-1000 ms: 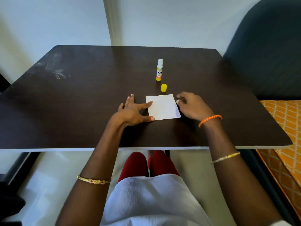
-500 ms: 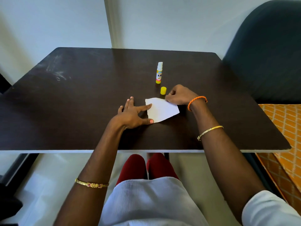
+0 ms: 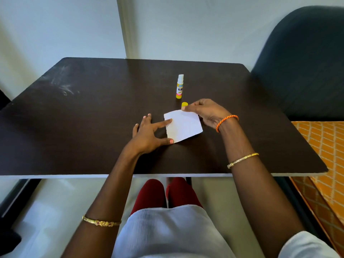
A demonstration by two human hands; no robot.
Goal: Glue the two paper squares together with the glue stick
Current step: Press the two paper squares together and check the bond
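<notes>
A white paper square point(image 3: 183, 126) lies on the dark table point(image 3: 93, 118) in front of me; I cannot tell whether it is one sheet or two stacked. My left hand point(image 3: 149, 133) rests flat beside it, index finger and thumb pressing its left edge. My right hand point(image 3: 205, 111) pinches the paper's far edge between thumb and fingers, and that side is lifted off the table. The uncapped glue stick point(image 3: 179, 86) stands upright behind the paper. Its yellow cap point(image 3: 184, 105) sits just beyond the paper, by my right fingertips.
A dark padded chair point(image 3: 301, 62) stands at the table's right rear corner. An orange patterned fabric point(image 3: 323, 146) lies below the right edge. The wall is close behind the table's far edge. My knees are under the near edge.
My right hand moved from the paper's right edge to its far edge, took hold there and lifted that side. My left hand stayed pressing the left edge.
</notes>
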